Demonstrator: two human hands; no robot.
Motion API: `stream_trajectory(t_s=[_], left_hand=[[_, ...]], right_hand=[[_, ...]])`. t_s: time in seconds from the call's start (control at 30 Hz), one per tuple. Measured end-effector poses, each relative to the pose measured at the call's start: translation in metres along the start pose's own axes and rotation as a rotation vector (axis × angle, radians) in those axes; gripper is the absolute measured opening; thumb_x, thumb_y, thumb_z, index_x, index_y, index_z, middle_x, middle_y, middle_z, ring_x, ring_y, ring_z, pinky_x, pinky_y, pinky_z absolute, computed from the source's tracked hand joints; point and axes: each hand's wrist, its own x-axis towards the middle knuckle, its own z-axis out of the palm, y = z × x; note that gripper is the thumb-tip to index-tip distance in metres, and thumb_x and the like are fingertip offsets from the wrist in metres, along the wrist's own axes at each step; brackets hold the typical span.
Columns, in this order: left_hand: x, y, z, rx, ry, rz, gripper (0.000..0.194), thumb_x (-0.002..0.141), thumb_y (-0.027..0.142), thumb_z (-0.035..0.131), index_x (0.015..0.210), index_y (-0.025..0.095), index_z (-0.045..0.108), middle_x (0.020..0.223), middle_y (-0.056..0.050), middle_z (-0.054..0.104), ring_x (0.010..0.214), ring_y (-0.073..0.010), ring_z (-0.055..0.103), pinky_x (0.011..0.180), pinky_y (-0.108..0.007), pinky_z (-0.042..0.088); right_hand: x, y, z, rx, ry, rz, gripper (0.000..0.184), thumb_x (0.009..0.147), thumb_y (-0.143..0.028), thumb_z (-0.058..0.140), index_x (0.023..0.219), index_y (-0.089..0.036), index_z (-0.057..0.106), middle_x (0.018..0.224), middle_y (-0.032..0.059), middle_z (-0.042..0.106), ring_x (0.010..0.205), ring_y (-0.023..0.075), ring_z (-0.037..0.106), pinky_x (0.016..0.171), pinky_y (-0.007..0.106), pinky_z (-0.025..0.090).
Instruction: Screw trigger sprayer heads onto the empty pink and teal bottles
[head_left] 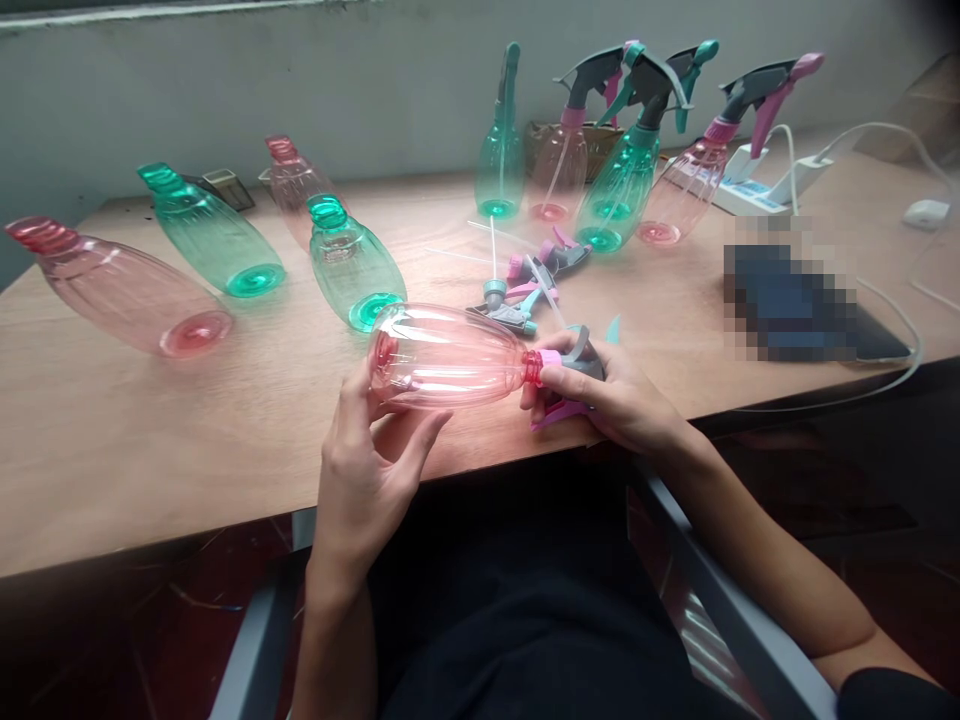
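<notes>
A clear pink bottle lies sideways over the table's near edge, its base to the left. My left hand cups it from below, fingers and thumb wrapped round its base end. My right hand is closed on a grey and pink spray trigger head seated at the bottle's neck. Just beyond lie loose trigger heads with thin dip tubes.
Open pink and green bottles stand on the wooden table at left. Several capped spray bottles stand at the back. A power strip with white cables and a blurred dark object lie at right.
</notes>
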Motion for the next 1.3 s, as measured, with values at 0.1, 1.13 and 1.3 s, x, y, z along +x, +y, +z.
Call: stream_trajectory(t_s=[0.1, 1.13, 1.3], left_hand=[[0.0, -0.0004, 0.0001, -0.009, -0.001, -0.001, 0.077, 0.091, 0.036, 0.083, 0.158, 0.035, 0.046, 0.156, -0.008, 0.059, 0.112, -0.0243, 0.076, 0.103, -0.045, 0.068], [-0.001, -0.002, -0.0017, 0.025, 0.007, 0.019, 0.076, 0.092, 0.037, 0.082, 0.159, 0.035, 0.046, 0.154, -0.008, 0.061, 0.112, -0.0223, 0.076, 0.107, -0.045, 0.066], [-0.0008, -0.0009, -0.0015, 0.016, 0.007, 0.018, 0.072, 0.093, 0.036, 0.081, 0.156, 0.037, 0.049, 0.155, -0.006, 0.061, 0.113, -0.022, 0.075, 0.108, -0.043, 0.065]], right_hand=[[0.0005, 0.0012, -0.0007, 0.003, 0.002, 0.008, 0.025, 0.095, -0.038, 0.084, 0.105, -0.02, 0.072, 0.086, 0.0048, 0.081, 0.075, 0.0211, 0.079, 0.071, 0.033, 0.067], [0.0005, 0.0016, 0.0009, 0.023, -0.015, 0.0, 0.024, 0.096, -0.037, 0.084, 0.105, -0.02, 0.071, 0.087, 0.0048, 0.08, 0.078, 0.0201, 0.078, 0.072, 0.032, 0.068], [0.0006, 0.0009, 0.0016, 0.029, -0.009, 0.006, 0.024, 0.095, -0.037, 0.085, 0.105, -0.02, 0.071, 0.087, 0.0043, 0.08, 0.077, 0.0206, 0.079, 0.073, 0.032, 0.069]])
